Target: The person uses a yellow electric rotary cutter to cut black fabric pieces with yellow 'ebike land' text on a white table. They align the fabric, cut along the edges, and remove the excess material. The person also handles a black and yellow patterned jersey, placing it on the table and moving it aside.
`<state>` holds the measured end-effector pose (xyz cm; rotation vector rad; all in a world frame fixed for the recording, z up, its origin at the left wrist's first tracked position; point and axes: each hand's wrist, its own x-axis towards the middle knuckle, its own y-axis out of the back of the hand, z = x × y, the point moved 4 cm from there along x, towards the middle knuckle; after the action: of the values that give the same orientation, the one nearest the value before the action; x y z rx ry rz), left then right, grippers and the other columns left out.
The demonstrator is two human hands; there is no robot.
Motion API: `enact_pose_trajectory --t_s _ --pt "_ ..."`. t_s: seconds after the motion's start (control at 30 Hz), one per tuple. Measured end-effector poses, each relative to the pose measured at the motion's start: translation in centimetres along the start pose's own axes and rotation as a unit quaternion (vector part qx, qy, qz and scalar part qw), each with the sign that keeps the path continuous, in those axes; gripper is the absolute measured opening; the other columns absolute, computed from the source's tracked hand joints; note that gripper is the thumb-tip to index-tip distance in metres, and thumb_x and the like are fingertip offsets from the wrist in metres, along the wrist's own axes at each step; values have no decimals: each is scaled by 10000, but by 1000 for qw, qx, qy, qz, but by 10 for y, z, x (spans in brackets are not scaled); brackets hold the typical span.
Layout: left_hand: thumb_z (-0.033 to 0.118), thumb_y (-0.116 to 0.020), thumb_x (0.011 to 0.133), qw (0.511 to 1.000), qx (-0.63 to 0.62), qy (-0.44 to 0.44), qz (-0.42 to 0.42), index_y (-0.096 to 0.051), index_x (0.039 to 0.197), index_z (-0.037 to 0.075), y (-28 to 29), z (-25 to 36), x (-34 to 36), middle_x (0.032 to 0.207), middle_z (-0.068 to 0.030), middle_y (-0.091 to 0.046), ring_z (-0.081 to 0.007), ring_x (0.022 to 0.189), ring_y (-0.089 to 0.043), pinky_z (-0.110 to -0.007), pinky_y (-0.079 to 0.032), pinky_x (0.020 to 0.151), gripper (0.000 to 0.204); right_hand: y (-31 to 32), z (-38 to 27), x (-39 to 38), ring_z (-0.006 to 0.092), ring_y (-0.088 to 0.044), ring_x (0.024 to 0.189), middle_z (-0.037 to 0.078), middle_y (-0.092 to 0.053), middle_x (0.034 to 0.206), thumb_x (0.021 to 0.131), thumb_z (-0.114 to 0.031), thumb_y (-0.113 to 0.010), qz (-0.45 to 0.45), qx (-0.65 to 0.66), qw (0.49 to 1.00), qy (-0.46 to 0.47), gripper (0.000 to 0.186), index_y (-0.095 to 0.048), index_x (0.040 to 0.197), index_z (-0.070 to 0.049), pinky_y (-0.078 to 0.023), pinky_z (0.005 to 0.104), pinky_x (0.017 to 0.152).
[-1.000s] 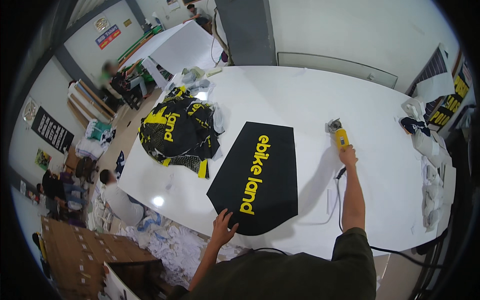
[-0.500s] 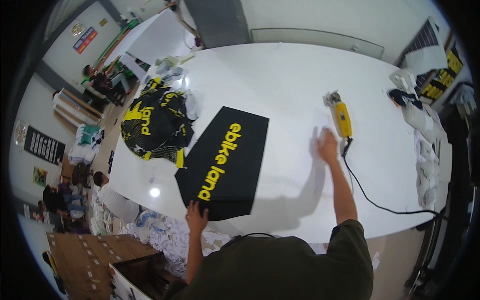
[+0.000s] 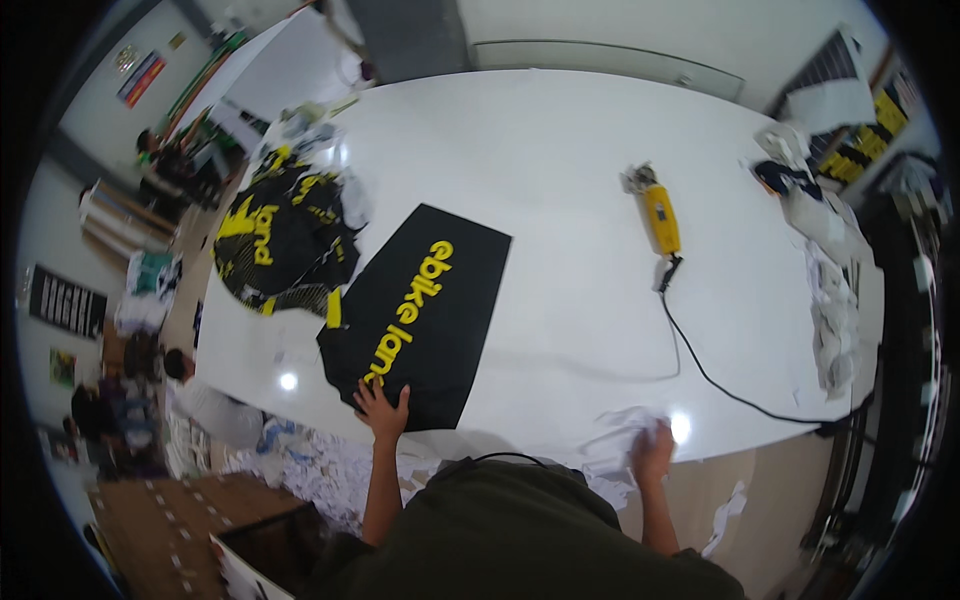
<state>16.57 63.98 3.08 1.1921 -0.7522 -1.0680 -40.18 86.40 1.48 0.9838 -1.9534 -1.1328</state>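
Note:
A black fabric panel [image 3: 425, 320] with yellow lettering lies flat on the white table [image 3: 560, 140], left of centre. My left hand [image 3: 383, 410] rests on its near left corner, open, fingers spread. By the table's near edge, right of centre, my right hand [image 3: 651, 450] is blurred by motion, its fingers curled at thin white scraps [image 3: 625, 418] that look like paper. A yellow hand-held electric cutter [image 3: 660, 218] with a metal head lies farther up the table. Its black cord [image 3: 715, 372] runs toward the right edge.
Crumpled black and yellow fabric pieces [image 3: 290, 240] are heaped at the table's left. White bundles [image 3: 830, 290] line its right side. White scraps [image 3: 300, 470] cover the floor at the near left, by a brown box [image 3: 180, 530]. A person in white [image 3: 215, 405] is beyond the left edge.
My right hand has come back from beside the cutter to the near table edge, with white scraps at its fingers. The left hand has slid slightly on the panel. The view has shifted.

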Motion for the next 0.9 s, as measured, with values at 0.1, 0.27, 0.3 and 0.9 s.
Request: enact_pose_trajectory --t_s 0.1,0.27,0.3,0.9 --pt "456 -690 921 994 -42 -54 90 -522 1400 47 -2 -5 6 1518 -237 -410 -491 1415 -360 -708 -288 1101 651 30 65 6 506 -656 1092 276 -671 1240 1018 -289 -566 3 -47 959 -279 532 -503 1450 16 -523 574 930" --pt "207 -707 873 979 -70 -83 172 -630 1125 21 3 -11 11 1264 -197 -567 -424 1197 -532 -543 -429 1008 323 52 35 75 421 -709 1073 260 -721 1131 1006 -410 -532 -328 -241 895 -183 467 -639 1201 0 -560 544 910" --pt "192 -703 869 980 -77 -80 165 -639 1106 23 4 -5 7 1254 -196 -572 -426 1187 -537 -530 -435 1006 298 51 10 85 414 -713 1067 254 -729 1106 1000 -422 -534 -354 -265 888 -128 462 -658 1151 -2 -563 543 904" --pt "156 -686 990 810 -554 -172 -88 -620 1115 34 96 21 144 969 -103 -667 -212 835 -632 -345 -525 803 187 -170 -434 75 450 -560 1229 264 -611 1256 783 -133 -738 -224 172 921 267 443 -623 1193 -9 -452 544 989"
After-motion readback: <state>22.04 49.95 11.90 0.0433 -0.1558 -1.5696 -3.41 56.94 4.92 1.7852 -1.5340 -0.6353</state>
